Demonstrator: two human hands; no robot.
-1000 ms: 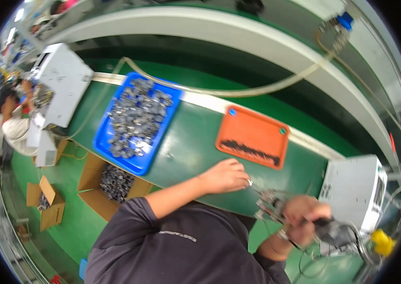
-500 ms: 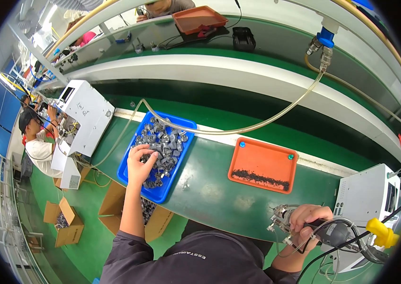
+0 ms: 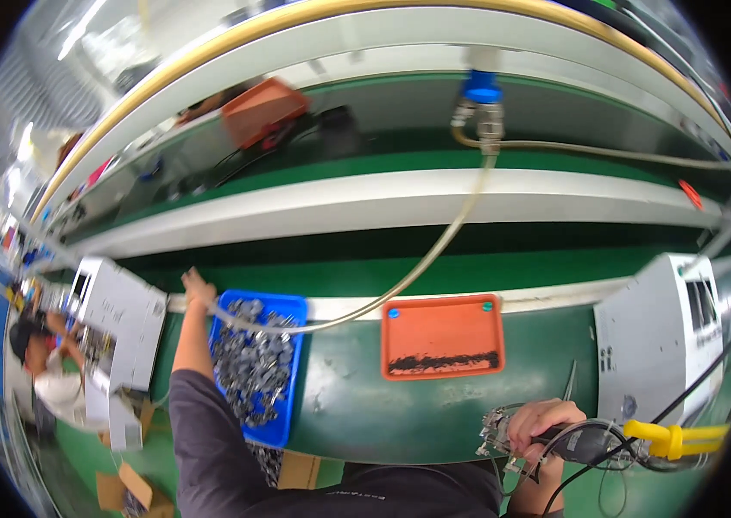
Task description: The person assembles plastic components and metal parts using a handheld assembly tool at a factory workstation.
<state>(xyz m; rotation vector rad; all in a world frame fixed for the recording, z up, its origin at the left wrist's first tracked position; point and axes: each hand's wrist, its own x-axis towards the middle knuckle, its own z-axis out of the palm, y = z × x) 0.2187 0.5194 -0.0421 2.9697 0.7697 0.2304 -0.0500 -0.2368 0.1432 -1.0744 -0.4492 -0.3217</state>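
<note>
My left arm stretches past the left side of a blue tray (image 3: 294, 363), and my left hand (image 3: 199, 289) is up beyond the tray's far left corner, at the back ledge. Its fingers are small and smeared, so what they hold, if anything, does not show. Small grey and metal parts (image 3: 253, 363) are heaped in the tray. At the lower right my right hand (image 3: 538, 425) is closed around a black handheld power tool (image 3: 585, 443) with a metal nose and thin hoses. An orange tray (image 3: 443, 332) with tiny dark pieces (image 3: 443, 363) lies between the hands.
White machine boxes stand at the left (image 3: 128, 302) and right (image 3: 642, 337). A clear hose (image 3: 443, 246) sags across the bench and over the blue tray. A yellow fitting (image 3: 672, 440) and black cable are beside the tool. Cardboard boxes (image 3: 300, 470) sit below; a co-worker (image 3: 59, 371) is at far left.
My left hand has left the heap in the blue tray and reached forward past its far left corner. My right hand keeps hold of the power tool. The whole view has turned and shifted.
</note>
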